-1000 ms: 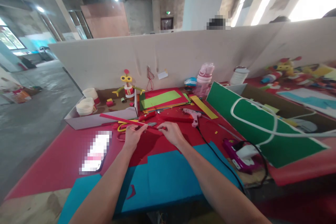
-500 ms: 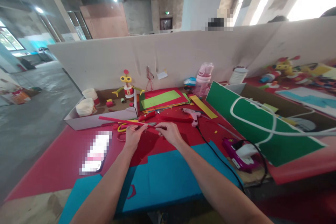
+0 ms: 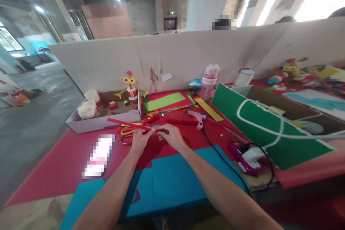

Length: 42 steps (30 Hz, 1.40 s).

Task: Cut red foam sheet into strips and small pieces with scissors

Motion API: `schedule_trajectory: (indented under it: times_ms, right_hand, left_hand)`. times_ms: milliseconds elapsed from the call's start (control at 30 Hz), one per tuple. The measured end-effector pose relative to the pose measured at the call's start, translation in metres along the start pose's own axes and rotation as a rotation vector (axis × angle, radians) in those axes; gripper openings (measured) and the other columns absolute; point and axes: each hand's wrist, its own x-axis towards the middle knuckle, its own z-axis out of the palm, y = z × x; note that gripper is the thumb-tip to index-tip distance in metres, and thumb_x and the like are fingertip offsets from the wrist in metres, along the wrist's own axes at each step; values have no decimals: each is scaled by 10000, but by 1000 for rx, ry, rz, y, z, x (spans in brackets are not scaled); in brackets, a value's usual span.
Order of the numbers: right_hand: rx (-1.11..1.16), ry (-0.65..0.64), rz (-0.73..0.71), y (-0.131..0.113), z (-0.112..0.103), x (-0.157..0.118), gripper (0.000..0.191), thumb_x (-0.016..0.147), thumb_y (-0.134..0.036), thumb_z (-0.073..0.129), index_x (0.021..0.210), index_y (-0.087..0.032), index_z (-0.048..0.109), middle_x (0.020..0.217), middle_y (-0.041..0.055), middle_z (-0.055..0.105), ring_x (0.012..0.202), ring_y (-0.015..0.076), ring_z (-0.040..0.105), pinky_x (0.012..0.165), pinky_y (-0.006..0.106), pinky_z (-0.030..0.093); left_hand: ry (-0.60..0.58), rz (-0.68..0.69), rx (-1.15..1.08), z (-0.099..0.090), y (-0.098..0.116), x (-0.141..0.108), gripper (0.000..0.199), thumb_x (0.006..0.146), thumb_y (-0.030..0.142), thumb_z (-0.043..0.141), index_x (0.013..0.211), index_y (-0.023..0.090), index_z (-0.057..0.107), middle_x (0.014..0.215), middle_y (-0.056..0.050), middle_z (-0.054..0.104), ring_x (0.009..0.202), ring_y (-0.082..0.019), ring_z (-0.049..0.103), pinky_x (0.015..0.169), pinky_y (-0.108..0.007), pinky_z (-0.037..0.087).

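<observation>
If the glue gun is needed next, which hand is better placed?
Right, I'd say: the right hand is nearer the pink glue gun, which lies on its side of the table, while the left hand pinches the red strip.

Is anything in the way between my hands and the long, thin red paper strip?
Nothing I can see. Your left hand pinches the long, thin red paper strip, and your right hand is at its end. The yellow-handled scissors lie behind it, not between.
</observation>
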Motion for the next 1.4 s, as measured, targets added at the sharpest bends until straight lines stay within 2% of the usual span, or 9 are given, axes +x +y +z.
schedule_trajectory:
  times_ms: [233, 367, 467, 733, 933, 1033, 1100, 1267, 1400]
  right_hand:
    - [-121, 26, -58, 3, 1, -1, 162, 791, -356, 631, 779, -199, 673, 715, 12, 621, 507, 131, 619, 491, 239, 513]
    - [-163, 12, -6, 3, 2, -1, 184, 809, -365, 613, 781, -192, 670, 612, -7, 610, 473, 128, 616, 452, 212, 478]
    - [-190, -3, 24, 0, 1, -2, 178, 816, -347, 602, 772, -185, 663, 552, -14, 599, 477, 137, 624, 440, 204, 465]
    - [-296, -2, 28, 5, -11, 2, 183, 822, -347, 598, 761, -190, 670, 575, -2, 640, 497, 143, 631, 472, 223, 489]
    - [-233, -20, 108, 4, -8, 2, 174, 818, -322, 582, 775, -180, 673, 503, -4, 627, 471, 156, 632, 427, 209, 457]
    - [-212, -43, 97, 2, -4, 1, 209, 824, -345, 572, 765, -176, 679, 499, -4, 619, 475, 151, 632, 414, 195, 439]
    - [-219, -57, 77, 2, -2, 1, 226, 827, -359, 569, 770, -175, 687, 492, -10, 608, 462, 143, 622, 414, 190, 431]
    - [-288, -62, 71, 2, -3, 2, 213, 826, -351, 579, 803, -178, 700, 452, -30, 568, 398, 135, 571, 418, 205, 419]
    - [-346, -40, 77, 1, -8, 3, 180, 826, -320, 586, 791, -182, 697, 460, -31, 577, 397, 137, 562, 465, 223, 426]
  left_hand:
    - [16, 43, 114, -2, -3, 1, 271, 653, 389, 750, 533, 156, 682, 515, -18, 626, 505, -143, 535, 508, -243, 373]
    - [25, 59, 129, -3, -6, 2, 277, 652, 400, 752, 531, 160, 685, 479, -3, 596, 479, -133, 512, 491, -243, 356]
    - [52, 47, 105, -4, -4, 3, 280, 636, 386, 762, 501, 158, 671, 461, -3, 580, 471, -130, 504, 490, -244, 356]
    - [88, 2, -47, -14, 8, 6, 252, 638, 365, 756, 542, 146, 677, 531, -19, 628, 546, -145, 560, 583, -255, 433]
    - [-12, -4, -3, -10, -1, 7, 257, 656, 389, 746, 611, 141, 696, 588, -30, 662, 584, -140, 569, 616, -249, 449]
    - [-102, -23, 45, -4, -4, 5, 273, 634, 404, 757, 630, 135, 711, 587, -37, 665, 565, -143, 556, 572, -245, 430]
    - [-120, -24, 46, -2, -5, 4, 277, 633, 408, 754, 635, 134, 714, 593, -38, 669, 566, -146, 558, 563, -243, 423]
    - [-76, 8, 55, -5, -6, 7, 278, 652, 402, 740, 566, 143, 684, 567, -24, 656, 565, -144, 561, 587, -246, 428]
    - [-7, -25, 12, -8, -6, 9, 271, 639, 395, 747, 561, 144, 686, 560, -30, 655, 566, -142, 567, 595, -245, 432]
